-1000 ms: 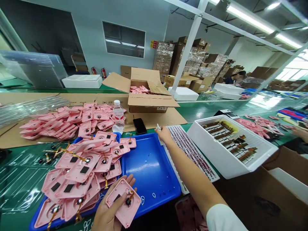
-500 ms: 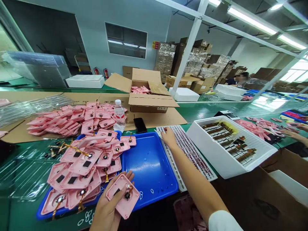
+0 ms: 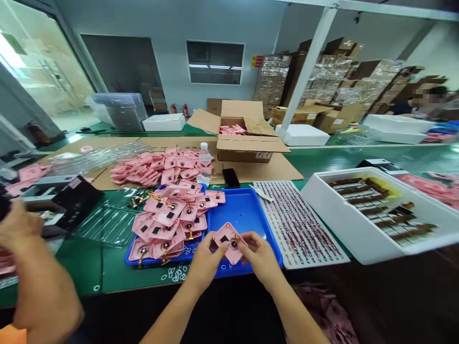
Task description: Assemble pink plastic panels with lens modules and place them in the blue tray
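Note:
My left hand (image 3: 210, 255) grips a pink plastic casing (image 3: 228, 235) by its left side, thumb on top. The casing bears a dark square pad and a small round black part with a gold flex strip. My right hand (image 3: 258, 255) is closed at its right edge, thumb by the round part; I cannot tell whether it also pinches something small. Below the casing is a blue tray (image 3: 274, 246). A second tray to the left carries a heap of similar pink casings (image 3: 168, 215). On the right lies a white sheet (image 3: 287, 229) with rows of small dark red parts.
A white foam box (image 3: 322, 224) with brown flex parts stands right. Behind are a water bottle (image 3: 204, 165), a phone (image 3: 230, 178) and a cardboard box (image 3: 244, 155). Another person's arm (image 3: 39, 272) reaches in at left beside a black-and-grey device (image 3: 66, 203).
My right hand has come from the white sheet to the casing in my left hand. The view has turned left, bringing another person's arm into sight.

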Motion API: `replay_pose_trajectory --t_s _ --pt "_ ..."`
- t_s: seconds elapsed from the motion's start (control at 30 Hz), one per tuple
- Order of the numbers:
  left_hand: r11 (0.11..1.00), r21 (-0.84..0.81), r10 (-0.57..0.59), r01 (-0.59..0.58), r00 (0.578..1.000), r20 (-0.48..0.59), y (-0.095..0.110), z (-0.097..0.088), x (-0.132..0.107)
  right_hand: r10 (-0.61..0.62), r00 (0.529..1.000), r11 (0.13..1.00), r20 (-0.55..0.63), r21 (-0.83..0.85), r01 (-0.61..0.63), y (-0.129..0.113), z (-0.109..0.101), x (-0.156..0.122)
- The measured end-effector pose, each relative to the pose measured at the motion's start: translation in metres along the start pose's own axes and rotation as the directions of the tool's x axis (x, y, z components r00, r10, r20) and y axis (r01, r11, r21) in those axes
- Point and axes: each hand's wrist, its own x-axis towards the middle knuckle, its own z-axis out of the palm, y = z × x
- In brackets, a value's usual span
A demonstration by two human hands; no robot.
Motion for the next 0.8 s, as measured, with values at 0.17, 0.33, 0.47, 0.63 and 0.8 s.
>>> replay_pose_trajectory --t_s 0.17,0.33,0.47,0.63,0.8 --pt "0.993 0.117 -0.026 0.022 0.999 0.033 -0.006 -0.001 0.024 -0.053 0.943 0.924 -0.327 -0.375 -0.079 -0.002 -0.077 0.031" --pt "0.967 0.215 0.157 -0.139 0.985 -0.073 -0.007 0.009 0.033 -0.025 0.915 0.706 -0.402 -0.656 -0.269 0.003 -0.121 0.08" --pt "0.923 0.276 0.312 -0.268 0.942 -0.126 -0.007 -0.007 -0.014 0.087 0.939 0.545 -0.334 -0.773 -0.325 0.001 -0.118 0.109" --pt "0.842 0.461 0.355 -0.28 0.931 -0.082 -0.037 -0.039 -0.102 0.143 0.96 0.402 -0.239 -0.873 -0.277 -0.002 -0.12 0.132" --pt "0.832 0.545 0.274 -0.107 0.932 -0.236 -0.084 -0.056 -0.173 -0.055 0.991 0.409 -0.119 -0.909 -0.086 0.01 -0.124 0.144"
